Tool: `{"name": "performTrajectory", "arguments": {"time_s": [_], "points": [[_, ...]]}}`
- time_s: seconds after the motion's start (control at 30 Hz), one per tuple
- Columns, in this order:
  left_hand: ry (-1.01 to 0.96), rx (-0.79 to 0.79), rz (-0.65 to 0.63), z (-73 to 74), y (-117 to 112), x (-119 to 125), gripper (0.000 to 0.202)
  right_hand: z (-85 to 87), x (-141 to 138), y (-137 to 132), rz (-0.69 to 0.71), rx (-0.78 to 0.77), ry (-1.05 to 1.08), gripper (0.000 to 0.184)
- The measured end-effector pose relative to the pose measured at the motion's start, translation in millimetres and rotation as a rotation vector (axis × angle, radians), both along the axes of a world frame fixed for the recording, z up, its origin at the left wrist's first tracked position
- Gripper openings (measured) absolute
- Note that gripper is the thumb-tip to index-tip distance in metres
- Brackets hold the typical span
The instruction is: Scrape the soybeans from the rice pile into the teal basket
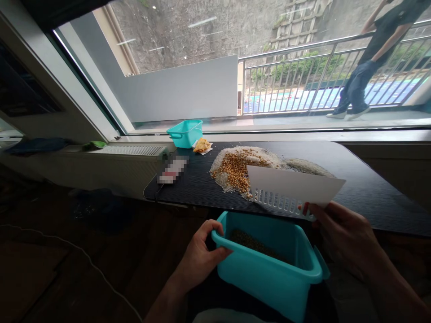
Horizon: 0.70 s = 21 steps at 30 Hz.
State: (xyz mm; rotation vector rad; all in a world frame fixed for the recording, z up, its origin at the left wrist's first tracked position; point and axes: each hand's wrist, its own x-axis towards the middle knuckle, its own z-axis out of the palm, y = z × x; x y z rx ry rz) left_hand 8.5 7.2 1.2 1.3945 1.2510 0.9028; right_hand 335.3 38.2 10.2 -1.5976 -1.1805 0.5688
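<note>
My left hand [204,253] grips the left rim of a turquoise plastic bin [261,273], which sits below the table's front edge. Dark greenish grains [252,242] lie on the bin's floor. In my right hand [346,233] is a flat white sheet [296,185] with a row of slots along its lower edge, tilted above the table's edge. Behind the sheet spreads a pile of white rice [266,154] mixed with yellow soybeans [235,170]; part of it is hidden by the sheet. A strip of paler greenish grains [308,167] lies to its right.
At the table's back left stands a smaller turquoise basket [186,133], with a crumpled yellow cloth [202,145] beside it. A blurred flat object [173,169] lies on the dark table [373,188] at the left. Beyond the window a person [373,58] stands by a railing.
</note>
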Motion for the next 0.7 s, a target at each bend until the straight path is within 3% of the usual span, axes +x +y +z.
{"name": "performTrajectory", "arguments": {"time_s": [0.17,0.43,0.7], "points": [[-0.002,-0.001,-0.003,-1.1,-0.4,-1.3,0.03,5.1,13.1,2.7,0.015,-0.019,-0.033,0.056],[-0.012,0.005,-0.01,-3.2,-0.2,-2.7,0.03,10.6,11.4,18.7,0.071,-0.02,-0.07,0.059],[-0.005,-0.009,-0.008,-3.4,0.1,-2.0,0.028,14.2,9.7,12.2,0.108,-0.026,-0.043,0.062]]}}
